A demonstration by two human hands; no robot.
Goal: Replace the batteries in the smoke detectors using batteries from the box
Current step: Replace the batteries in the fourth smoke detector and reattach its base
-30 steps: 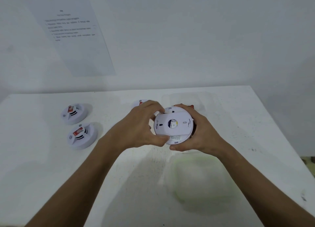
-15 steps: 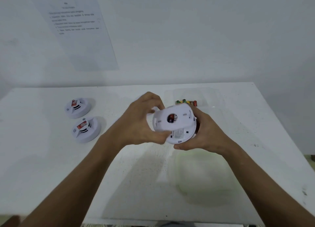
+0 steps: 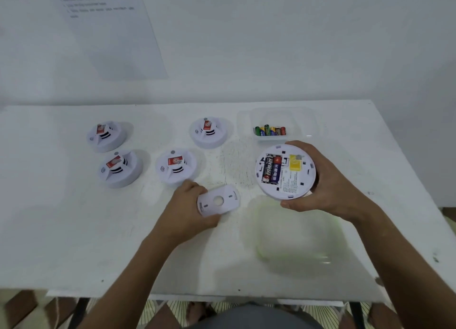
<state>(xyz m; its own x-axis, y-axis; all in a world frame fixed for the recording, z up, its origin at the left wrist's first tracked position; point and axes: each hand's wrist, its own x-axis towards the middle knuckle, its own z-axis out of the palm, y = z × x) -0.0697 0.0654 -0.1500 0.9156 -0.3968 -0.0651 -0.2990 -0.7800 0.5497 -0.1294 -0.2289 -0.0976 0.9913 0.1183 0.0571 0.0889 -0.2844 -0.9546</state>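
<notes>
— What holds what on the table (image 3: 74,230)?
— The clear box (image 3: 306,121) holds batteries (image 3: 270,130); a clear lid (image 3: 296,232) lies nearer, hard to make out.
— And the hands?
— Right hand (image 3: 328,180) fingers wrap the opened smoke detector (image 3: 286,172), two batteries inside. Left hand (image 3: 185,212) fingers grip its cover plate (image 3: 218,200), partly hiding it.

You have five smoke detectors: four on the table (image 3: 61,230) at (image 3: 106,136), (image 3: 120,168), (image 3: 175,167) and (image 3: 209,132), one opened (image 3: 285,172). Two batteries (image 3: 271,172) sit inside it. One detached cover (image 3: 218,200), roughly six loose batteries (image 3: 270,130) in one box (image 3: 299,121), one lid (image 3: 296,232).
</notes>
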